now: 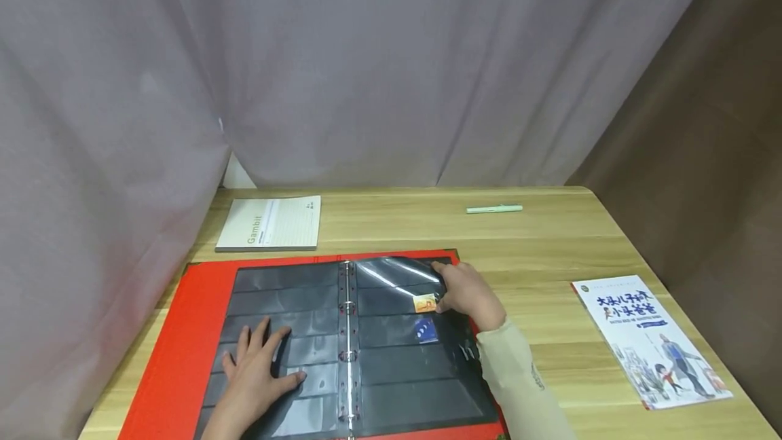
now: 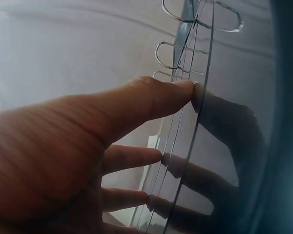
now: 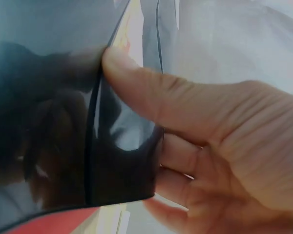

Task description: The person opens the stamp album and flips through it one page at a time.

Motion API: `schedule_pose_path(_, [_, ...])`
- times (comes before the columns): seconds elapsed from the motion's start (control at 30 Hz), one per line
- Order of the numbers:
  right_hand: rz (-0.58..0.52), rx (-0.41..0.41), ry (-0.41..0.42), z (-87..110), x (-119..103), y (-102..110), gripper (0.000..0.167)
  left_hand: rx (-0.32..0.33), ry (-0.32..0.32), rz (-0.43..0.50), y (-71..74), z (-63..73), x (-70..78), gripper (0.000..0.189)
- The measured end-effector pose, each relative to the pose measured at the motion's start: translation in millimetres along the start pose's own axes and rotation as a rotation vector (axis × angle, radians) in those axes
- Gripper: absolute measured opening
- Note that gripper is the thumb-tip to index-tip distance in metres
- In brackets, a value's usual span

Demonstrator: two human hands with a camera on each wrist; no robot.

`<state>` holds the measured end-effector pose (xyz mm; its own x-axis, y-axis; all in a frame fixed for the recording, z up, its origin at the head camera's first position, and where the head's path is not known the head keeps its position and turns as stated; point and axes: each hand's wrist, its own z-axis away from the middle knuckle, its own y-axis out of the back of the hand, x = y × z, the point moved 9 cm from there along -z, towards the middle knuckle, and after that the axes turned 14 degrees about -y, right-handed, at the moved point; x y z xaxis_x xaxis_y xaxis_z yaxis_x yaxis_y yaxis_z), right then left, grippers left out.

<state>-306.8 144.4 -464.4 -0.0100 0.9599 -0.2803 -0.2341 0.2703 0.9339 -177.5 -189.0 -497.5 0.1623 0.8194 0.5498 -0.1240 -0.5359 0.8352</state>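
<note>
A red ring-binder album (image 1: 174,335) lies spread on the table, with black pocket pages on both sides of its metal rings (image 1: 348,356). My left hand (image 1: 253,369) rests with spread fingers on the left black page (image 1: 281,301); its thumb and fingertips touch the glossy surface in the left wrist view. With my right hand (image 1: 473,297) I pinch the outer edge of the right black page (image 3: 132,170), thumb in front and fingers behind. Beside that thumb sits a small orange-and-white stamp-like piece (image 1: 424,303). A blue one (image 1: 425,331) is in the row below.
Behind the album at the left lies a cream notebook (image 1: 275,223) marked "Gambit". A pale green pen (image 1: 495,209) is toward the back of the wooden table (image 1: 391,223). At the right lies a white illustrated book (image 1: 650,345). Grey curtains (image 1: 366,73) hang behind.
</note>
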Motion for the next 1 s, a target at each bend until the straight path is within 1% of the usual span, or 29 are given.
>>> schedule_pose_path(0.13, [0.008, 0.096, 0.057, 5.6, -9, 4, 0.08, 0.0, 0.003, -0.015, 0.1, 1.0, -1.0, 0.083])
schedule_pose_path(0.2, [0.002, 0.142, 0.078, 8.1, -11, 5, 0.077, 0.0, 0.001, -0.021, 0.3, 1.2, -1.1, 0.083])
schedule_pose_path(0.3, [-0.035, 0.176, 0.059, 10.5, -10, 7, 0.079, -0.001, -0.001, -0.023, 0.0, 1.3, -0.9, 0.083])
schedule_pose_path(0.4, [-0.073, 0.188, 0.032, 12.4, -6, 7, 0.085, 0.006, -0.005, -0.016, -0.2, 1.3, -0.7, 0.084])
schedule_pose_path(0.6, [-0.089, 0.246, 0.065, 17.4, -5, 12, 0.095, 0.024, -0.014, 0.001, -0.9, 0.5, 0.4, 0.083])
schedule_pose_path(0.7, [-0.097, 0.24, 0.081, 18.8, -4, 10, 0.096, 0.03, -0.009, 0.007, -1.6, 0.2, 0.2, 0.082])
schedule_pose_path(0.87, [-0.091, 0.223, 0.123, 24.7, -1, 7, 0.092, 0.035, 0.002, 0.008, -1.7, -0.1, -0.2, 0.082])
schedule_pose_path(1.0, [-0.163, 0.19, 0.131, 31.8, 5, 5, 0.094, 0.033, 0.007, 0.009, -1.0, 0.8, -0.7, 0.082])
